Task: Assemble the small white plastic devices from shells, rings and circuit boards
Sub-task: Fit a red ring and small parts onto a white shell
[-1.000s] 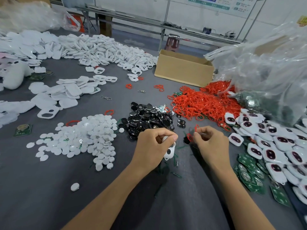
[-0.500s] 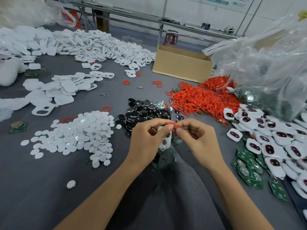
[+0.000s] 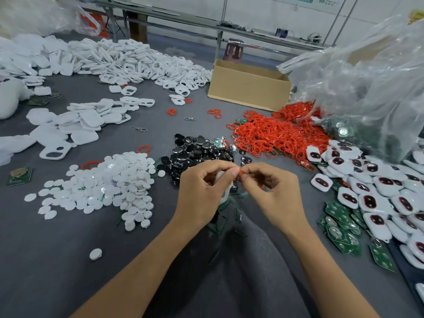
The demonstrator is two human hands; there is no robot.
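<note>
A small white shell [image 3: 224, 191] is held above the near middle of the grey table [image 3: 57, 260], mostly hidden within the left hand [image 3: 202, 191], whose curled fingers grasp it so that only a narrow strip of its edge shows. At the shell's upper end a red ring [image 3: 241, 172] is pinched between thumb and forefinger of the right hand [image 3: 275, 193]; the left thumb and forefinger tips meet the ring from the other side, so the two hands touch at that point. How far the ring is seated on the shell cannot be told. Directly beyond the hands lies a pile of black parts [image 3: 197, 150], and below the hands short green slivers [image 3: 229, 207] are scattered on the table. To the left of the black parts is a mound of white discs [image 3: 114, 182], with a lone disc [image 3: 95, 254] nearer the person. To the right lies a heap of red rings [image 3: 275, 136], and beside it, along the right edge, a spread of white devices with dark oval windows [image 3: 378, 191] lying partly over green circuit boards [image 3: 339, 223]. Behind the red heap stand a cardboard box [image 3: 247, 88] and a clear plastic bag [image 3: 367, 88]. Across the far left of the table lie flat white shells [image 3: 80, 122] and a larger heap of white frames [image 3: 126, 60].
</note>
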